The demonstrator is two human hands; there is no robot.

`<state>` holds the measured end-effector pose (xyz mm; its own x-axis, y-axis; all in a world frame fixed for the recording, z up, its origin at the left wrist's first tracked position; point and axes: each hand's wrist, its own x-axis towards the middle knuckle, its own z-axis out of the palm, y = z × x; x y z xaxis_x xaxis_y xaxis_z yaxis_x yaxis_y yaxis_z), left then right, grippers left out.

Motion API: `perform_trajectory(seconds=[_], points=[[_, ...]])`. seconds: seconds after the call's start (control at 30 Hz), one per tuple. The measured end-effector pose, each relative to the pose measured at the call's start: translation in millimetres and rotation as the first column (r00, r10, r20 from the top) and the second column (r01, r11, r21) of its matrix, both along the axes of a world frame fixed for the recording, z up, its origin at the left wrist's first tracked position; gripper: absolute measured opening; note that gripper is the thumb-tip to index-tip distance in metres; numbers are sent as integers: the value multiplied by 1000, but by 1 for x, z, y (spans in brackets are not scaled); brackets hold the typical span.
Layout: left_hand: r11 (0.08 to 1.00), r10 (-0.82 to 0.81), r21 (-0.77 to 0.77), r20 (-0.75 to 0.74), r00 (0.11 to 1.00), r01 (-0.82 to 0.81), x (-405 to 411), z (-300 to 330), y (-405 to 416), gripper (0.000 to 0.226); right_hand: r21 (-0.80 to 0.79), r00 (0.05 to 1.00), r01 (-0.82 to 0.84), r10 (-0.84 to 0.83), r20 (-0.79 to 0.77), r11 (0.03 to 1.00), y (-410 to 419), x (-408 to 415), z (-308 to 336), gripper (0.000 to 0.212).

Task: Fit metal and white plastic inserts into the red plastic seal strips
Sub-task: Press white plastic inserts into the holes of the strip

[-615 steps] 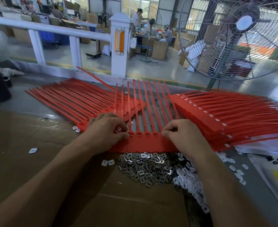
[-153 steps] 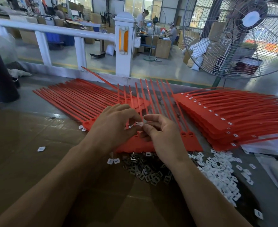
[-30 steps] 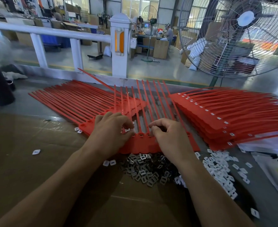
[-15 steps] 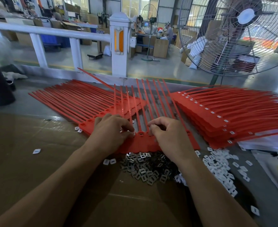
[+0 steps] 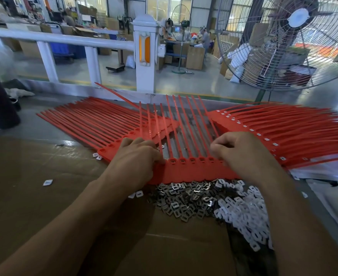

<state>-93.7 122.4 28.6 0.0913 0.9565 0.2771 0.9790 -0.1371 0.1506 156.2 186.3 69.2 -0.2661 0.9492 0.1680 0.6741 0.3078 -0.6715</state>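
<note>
A red seal strip panel (image 5: 192, 171) lies flat in front of me, its thin tails pointing away and a row of square sockets along its near band. My left hand (image 5: 136, 158) grips the panel's left end with curled fingers. My right hand (image 5: 241, 152) is curled over the right end, and its fingertips hide what lies under them. A pile of metal inserts (image 5: 184, 200) sits just below the panel. Beside it on the right is a pile of white plastic inserts (image 5: 245, 218).
Stacks of red strips lie fanned out at the left (image 5: 96, 124) and the right (image 5: 283, 132). A few loose white inserts (image 5: 47, 182) are scattered on the brown cardboard (image 5: 44, 196). A large fan (image 5: 295, 36) stands beyond the bench, behind a white railing (image 5: 146, 56).
My right hand has slid from the middle of the panel to its right end, uncovering several sockets. My left hand has stayed at the left end.
</note>
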Motion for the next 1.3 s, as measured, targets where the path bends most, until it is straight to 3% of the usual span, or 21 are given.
perform_trajectory(seconds=[0.17,0.33,0.47,0.73,0.83,1.07,1.3], points=[[1000,-15,-11,-52,999,14,3,2,2,46,-238,973,31,25,228,971,-1,26,15,14],[999,2,-46,21,1000,-1,2,0,4,48,-329,946,38,72,315,944,-7,25,17,17],[1000,23,-24,103,994,-21,3,-3,5,46,-347,916,91,59,397,933,-9,13,12,25],[999,-12,49,180,984,3,-2,-10,3,17,-268,897,83,45,441,960,-6,12,7,17],[999,-23,29,164,986,19,-3,-12,4,18,-189,922,71,7,386,979,-2,12,4,20],[997,-12,-74,181,983,26,-4,-14,8,64,-7,997,-70,70,-18,998,-3,-25,-19,12],[997,-18,-67,205,979,32,-3,-16,8,62,23,993,-96,97,-72,995,2,-58,-44,12]])
